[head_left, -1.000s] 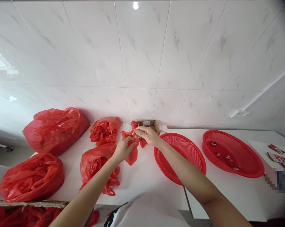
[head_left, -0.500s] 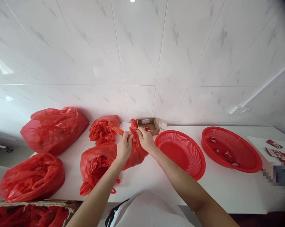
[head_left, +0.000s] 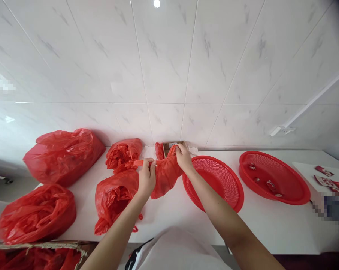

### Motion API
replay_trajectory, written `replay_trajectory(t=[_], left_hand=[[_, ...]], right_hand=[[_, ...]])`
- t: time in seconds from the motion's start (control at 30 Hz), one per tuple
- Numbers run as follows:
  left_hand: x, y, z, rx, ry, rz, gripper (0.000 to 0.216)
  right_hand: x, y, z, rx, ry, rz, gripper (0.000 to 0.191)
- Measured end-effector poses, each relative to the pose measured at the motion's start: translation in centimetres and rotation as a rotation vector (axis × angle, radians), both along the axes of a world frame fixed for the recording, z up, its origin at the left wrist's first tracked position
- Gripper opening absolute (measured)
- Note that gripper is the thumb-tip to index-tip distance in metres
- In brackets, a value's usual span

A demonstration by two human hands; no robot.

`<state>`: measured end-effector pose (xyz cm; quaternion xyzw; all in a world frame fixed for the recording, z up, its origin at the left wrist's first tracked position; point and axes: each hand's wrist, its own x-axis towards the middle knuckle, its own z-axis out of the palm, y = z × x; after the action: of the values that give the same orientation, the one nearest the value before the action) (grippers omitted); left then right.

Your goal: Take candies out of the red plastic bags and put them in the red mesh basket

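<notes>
A small red plastic bag [head_left: 166, 176] hangs between my two hands above the white counter [head_left: 169, 210]. My left hand [head_left: 147, 179] is closed round one handle of the bag, which sticks out to the left. My right hand [head_left: 183, 157] grips the other handle, pulled to the right. The bag is stretched wide between them. Just behind my right hand stands a small open cardboard box [head_left: 169, 147], partly hidden.
Several stuffed red bags lie at left [head_left: 63, 153] [head_left: 36, 212] [head_left: 115, 197] [head_left: 124, 152]. Two red mesh baskets sit at right, the nearer [head_left: 214, 183] with nothing in it, the farther [head_left: 274, 182] holding a few small packets. Red cards [head_left: 326, 180] lie far right. A tiled wall backs the counter.
My hands were close together on the bag's top. They have since drawn apart, the right one moving back and to the right, stretching the bag's handles.
</notes>
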<state>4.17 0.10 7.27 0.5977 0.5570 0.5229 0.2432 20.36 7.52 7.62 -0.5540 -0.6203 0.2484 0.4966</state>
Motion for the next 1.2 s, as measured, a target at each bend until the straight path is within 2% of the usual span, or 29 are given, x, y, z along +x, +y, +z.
replay_trajectory(t=[0.2, 0.5, 0.57, 0.67, 0.83, 0.9, 1.0, 1.1, 1.2], left_hand=[[2.4, 0.7, -0.1, 0.067, -0.134, 0.059, 0.019], [3.8, 0.4, -1.6, 0.133, -0.176, 0.182, 0.02], [3.3, 0.5, -1.9, 0.126, -0.14, 0.17, 0.019], [1.0, 0.7, -2.2, 0.085, -0.04, 0.104, 0.02], [-4.4, 0.6, -3.1, -0.068, 0.277, -0.111, 0.022], [-5.7, 0.0, -3.7, -0.11, 0.352, -0.172, 0.025], [-6.2, -1.2, -4.3, -0.157, 0.412, -0.226, 0.03], [-6.2, -2.2, -4.3, -0.194, 0.444, -0.236, 0.034], [-6.3, -2.7, -3.6, -0.217, 0.434, -0.226, 0.036]], right_hand=[[-4.3, -3.3, -0.7, 0.013, 0.216, 0.15, 0.026], [-6.4, -5.1, -1.4, 0.032, 0.359, 0.045, 0.026], [-5.9, -4.6, -1.5, 0.037, 0.358, 0.095, 0.025], [-3.7, -2.8, -1.4, 0.009, 0.328, 0.127, 0.025], [1.5, 0.4, -2.1, -0.218, 0.108, 0.057, 0.025], [2.9, 1.0, -2.9, -0.248, -0.005, 0.016, 0.023], [4.1, 1.2, -4.4, -0.277, -0.083, -0.053, 0.023], [4.6, 1.5, -5.7, -0.316, -0.131, -0.057, 0.024], [4.8, 1.8, -5.5, -0.32, -0.147, -0.028, 0.022]])
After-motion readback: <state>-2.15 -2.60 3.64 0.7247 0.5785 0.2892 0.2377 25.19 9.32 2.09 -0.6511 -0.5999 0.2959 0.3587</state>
